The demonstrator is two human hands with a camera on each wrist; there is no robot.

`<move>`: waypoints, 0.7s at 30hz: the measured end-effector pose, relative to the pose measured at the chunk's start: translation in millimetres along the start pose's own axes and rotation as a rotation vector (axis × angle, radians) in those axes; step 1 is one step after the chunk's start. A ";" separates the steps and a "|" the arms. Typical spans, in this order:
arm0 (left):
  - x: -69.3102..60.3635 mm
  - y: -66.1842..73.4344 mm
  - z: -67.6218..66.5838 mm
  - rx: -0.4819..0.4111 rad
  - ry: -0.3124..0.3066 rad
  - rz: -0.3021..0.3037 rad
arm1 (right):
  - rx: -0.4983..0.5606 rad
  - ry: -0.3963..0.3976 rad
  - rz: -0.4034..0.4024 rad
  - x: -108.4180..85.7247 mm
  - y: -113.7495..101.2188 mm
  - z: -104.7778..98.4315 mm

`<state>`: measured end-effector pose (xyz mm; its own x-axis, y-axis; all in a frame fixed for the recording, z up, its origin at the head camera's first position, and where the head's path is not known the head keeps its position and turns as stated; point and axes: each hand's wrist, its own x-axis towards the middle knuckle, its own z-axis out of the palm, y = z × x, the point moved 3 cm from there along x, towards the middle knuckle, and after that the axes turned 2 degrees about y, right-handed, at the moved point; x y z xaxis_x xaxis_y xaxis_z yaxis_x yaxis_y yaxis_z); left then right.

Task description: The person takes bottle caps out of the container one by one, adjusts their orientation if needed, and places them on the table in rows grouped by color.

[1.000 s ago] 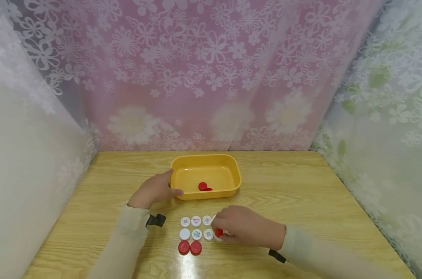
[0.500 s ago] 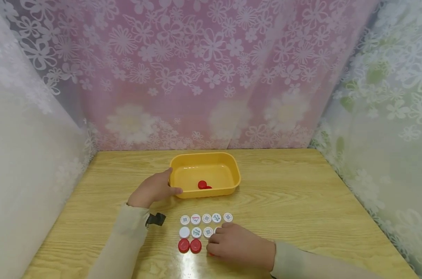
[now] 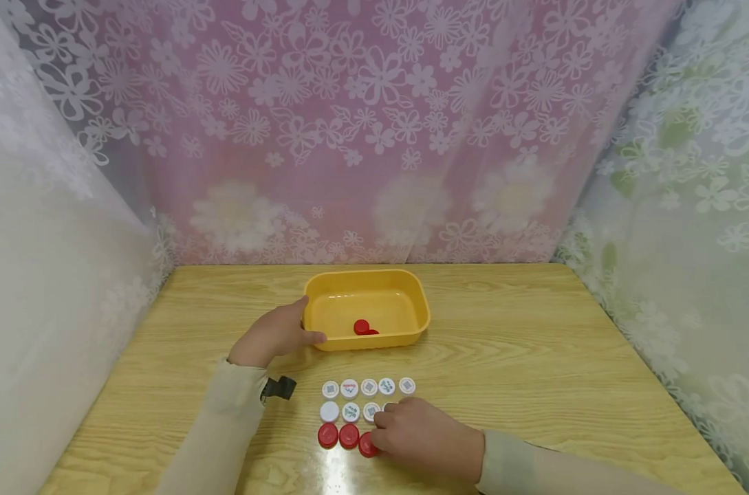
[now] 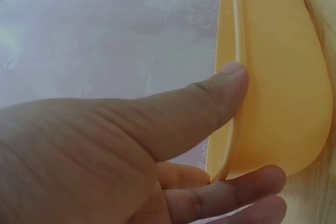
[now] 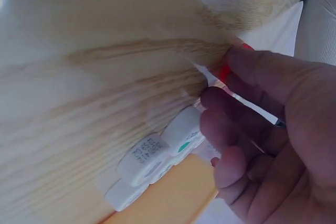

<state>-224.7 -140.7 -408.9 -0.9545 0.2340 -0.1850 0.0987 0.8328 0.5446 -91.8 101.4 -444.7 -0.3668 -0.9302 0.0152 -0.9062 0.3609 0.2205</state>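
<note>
My left hand (image 3: 270,338) holds the left end of a yellow plastic basin (image 3: 374,342), thumb on its near rim. The left wrist view shows the thumb against the rim (image 4: 239,35) and the other fingers beside the corner. Low over the table, my right hand (image 3: 432,440) pinches a red bottle cap (image 3: 367,444) at the right end of a short red row. Two red caps (image 3: 349,436) lie left of it. Above are two rows of white bottle caps (image 3: 351,412); the right hand hides part of the lower one. Inside the basin lie two red caps (image 3: 361,326).
The wooden table (image 3: 504,330) runs back to a pink floral curtain (image 3: 362,137). Pale sheets hang along the left and right sides. In the right wrist view, several white caps (image 5: 142,158) stand close to the right hand's fingers.
My right hand has moved down from the white rows to the red row with a red cap, which now sits at that row's right end. The left hand stays on the basin.
</note>
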 end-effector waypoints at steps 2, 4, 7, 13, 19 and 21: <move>0.2 -0.6 0.5 0.006 -0.004 -0.009 | -0.005 -0.016 0.010 0.3 0.0 0.4; 0.4 -1.1 0.7 0.011 -0.005 -0.015 | 0.001 -0.023 0.019 0.7 -0.2 -0.5; 0.1 -0.4 -0.3 0.009 -0.002 -0.015 | 0.022 -0.012 0.016 1.9 -1.7 -2.8; -1.0 2.5 -2.8 -0.016 0.007 -0.011 | -0.010 0.058 -0.051 6.1 -10.4 -7.8; -0.8 0.2 -0.7 -0.008 -0.002 -0.005 | -0.052 0.069 -0.045 5.4 -8.3 -5.4; -0.6 -0.3 -0.6 -0.003 -0.001 -0.004 | -0.047 0.057 -0.043 4.6 -5.1 -3.1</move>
<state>-224.4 -141.3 -408.4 -0.9546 0.2314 -0.1878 0.0941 0.8321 0.5465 -88.2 95.1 -442.7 -0.3140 -0.9475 0.0603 -0.9094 0.3184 0.2675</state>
